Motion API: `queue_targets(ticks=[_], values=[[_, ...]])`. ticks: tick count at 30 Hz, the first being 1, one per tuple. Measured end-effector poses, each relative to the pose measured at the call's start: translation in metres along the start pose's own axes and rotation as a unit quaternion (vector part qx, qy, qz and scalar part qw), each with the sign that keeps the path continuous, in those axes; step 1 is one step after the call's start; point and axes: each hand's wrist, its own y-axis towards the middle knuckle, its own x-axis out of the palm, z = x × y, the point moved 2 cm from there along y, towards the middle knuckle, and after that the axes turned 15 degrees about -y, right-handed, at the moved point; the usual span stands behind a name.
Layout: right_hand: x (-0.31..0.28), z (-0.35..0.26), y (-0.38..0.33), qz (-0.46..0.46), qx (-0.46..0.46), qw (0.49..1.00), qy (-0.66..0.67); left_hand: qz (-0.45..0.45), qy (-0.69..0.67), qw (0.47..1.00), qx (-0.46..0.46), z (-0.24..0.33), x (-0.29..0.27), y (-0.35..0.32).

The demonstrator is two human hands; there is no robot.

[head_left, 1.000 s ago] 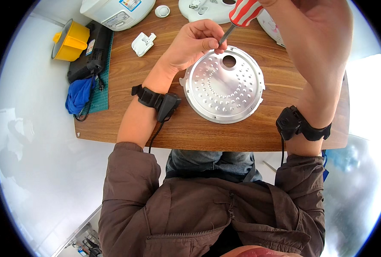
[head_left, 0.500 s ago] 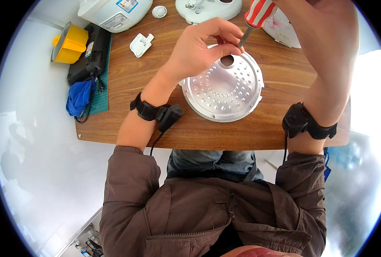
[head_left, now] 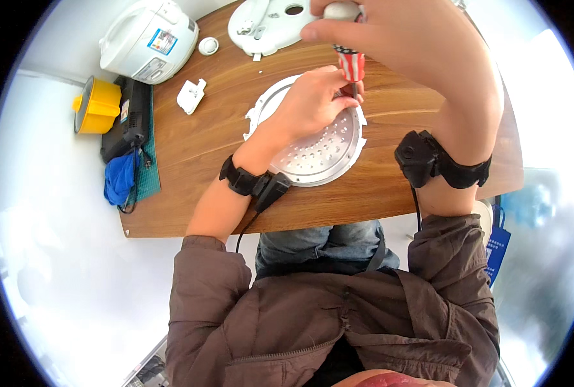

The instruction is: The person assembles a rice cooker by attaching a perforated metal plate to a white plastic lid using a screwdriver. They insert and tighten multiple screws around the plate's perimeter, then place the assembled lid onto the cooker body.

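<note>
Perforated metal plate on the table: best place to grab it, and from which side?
Grip the perforated plate at its rim on the near edge, coming in from the person's side. It lies flat on the table; the left hand covers the far part and the right hand holds the screwdriver upright there, so only the near rim is free.

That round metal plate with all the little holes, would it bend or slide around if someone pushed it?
The perforated metal plate looks thin and is full of holes, so it is probably light for its size yet fairly stiff. It lies flat on the smooth wooden table, so a push would likely make it slide, which may be why the left hand rests on it.
</note>
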Motion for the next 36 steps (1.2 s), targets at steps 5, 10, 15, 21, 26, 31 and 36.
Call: queue_targets(ticks=[5,10,15,21,26,31,36], values=[[-0.002,0.001,0.002,-0.043,-0.013,0.999,-0.023,0.034,-0.031,0.999,-0.012,-0.011,-0.001,-0.003],[-0.001,-0.008,-0.015,0.048,-0.052,0.997,-0.020,0.025,-0.041,0.999,-0.002,-0.012,-0.002,-0.004],[0.004,-0.010,-0.009,0.018,-0.092,0.995,-0.032,0.030,-0.044,0.998,-0.016,-0.009,-0.002,-0.007],[0.044,0.011,0.002,0.051,-0.264,0.938,-0.217,0.025,-0.050,0.998,0.020,-0.017,-0.001,-0.006],[0.011,-0.025,-0.009,0.034,-0.045,0.994,-0.089,-0.003,0.043,0.998,0.039,-0.018,-0.006,-0.008],[0.017,-0.008,-0.013,0.107,-0.070,0.991,-0.026,0.015,-0.018,0.999,0.027,-0.027,-0.004,-0.009],[0.022,-0.001,-0.015,0.139,-0.094,0.986,-0.003,0.014,-0.020,1.000,0.012,-0.025,-0.005,-0.009]])
